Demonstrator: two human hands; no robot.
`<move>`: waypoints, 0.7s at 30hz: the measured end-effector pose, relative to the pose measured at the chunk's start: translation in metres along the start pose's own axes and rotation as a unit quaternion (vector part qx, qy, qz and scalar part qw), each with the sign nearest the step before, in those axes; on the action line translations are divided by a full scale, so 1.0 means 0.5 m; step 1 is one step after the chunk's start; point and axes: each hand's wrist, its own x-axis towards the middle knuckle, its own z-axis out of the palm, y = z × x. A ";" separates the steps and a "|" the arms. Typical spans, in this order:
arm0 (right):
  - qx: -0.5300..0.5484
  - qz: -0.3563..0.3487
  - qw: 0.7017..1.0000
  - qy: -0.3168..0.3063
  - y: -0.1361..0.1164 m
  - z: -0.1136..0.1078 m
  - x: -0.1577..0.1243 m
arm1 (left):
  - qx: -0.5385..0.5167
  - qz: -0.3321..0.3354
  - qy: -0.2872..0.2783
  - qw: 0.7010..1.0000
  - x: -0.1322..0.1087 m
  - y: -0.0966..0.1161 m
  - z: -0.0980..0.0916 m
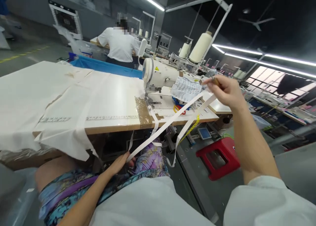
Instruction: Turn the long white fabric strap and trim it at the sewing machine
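Observation:
A long white fabric strip (168,124) stretches taut between my two hands. My left hand (120,163) pinches its lower end in my lap, just under the table edge. My right hand (225,91) is raised at the right, closed on the strip's upper end, with a second loop of strip hanging down from it. A white sewing machine (160,74) stands on the table beyond the strip. Cream fabric pieces (56,111) lie spread over the left of the table and hang over its front edge.
A printed paper sheet (185,88) lies beside the machine. A red plastic stool (218,157) stands on the floor at right. Thread cones (200,47) rise behind the machine. A person in a white shirt (119,45) works at a far table, behind a blue bin (103,66).

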 end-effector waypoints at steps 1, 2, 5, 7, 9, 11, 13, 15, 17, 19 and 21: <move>-0.029 0.003 0.999 0.020 0.011 -0.025 0.013 | 0.019 -0.003 0.005 1.000 0.003 -0.019 -0.001; -0.057 0.009 0.998 0.037 0.021 -0.047 0.023 | 0.037 -0.003 0.008 0.999 0.005 -0.033 -0.004; -0.114 0.041 0.990 0.076 0.051 -0.089 0.038 | 0.095 0.017 0.027 0.995 0.006 -0.058 -0.013; -0.130 0.061 0.984 0.101 0.067 -0.105 0.041 | 0.142 0.042 0.034 0.988 0.010 -0.063 -0.012; -0.147 0.069 0.979 0.123 0.079 -0.117 0.044 | 0.182 0.060 0.032 0.981 0.017 -0.065 -0.004; -0.175 0.072 0.971 0.147 0.089 -0.129 0.047 | 0.210 0.061 0.030 0.975 0.023 -0.066 0.007; -0.204 0.078 0.960 0.177 0.098 -0.144 0.050 | 0.226 0.048 0.031 0.972 0.026 -0.071 0.014; -0.228 0.089 0.946 0.213 0.110 -0.159 0.052 | 0.235 0.029 0.028 0.971 0.026 -0.078 0.014; -0.241 0.089 0.933 0.253 0.127 -0.169 0.052 | 0.239 0.007 0.024 0.971 0.022 -0.084 0.008; -0.230 0.086 0.925 0.290 0.146 -0.167 0.048 | 0.237 -0.012 0.016 0.971 0.013 -0.085 0.001; -0.195 0.099 0.925 0.310 0.163 -0.153 0.043 | 0.230 -0.022 0.003 0.973 0.000 -0.079 -0.005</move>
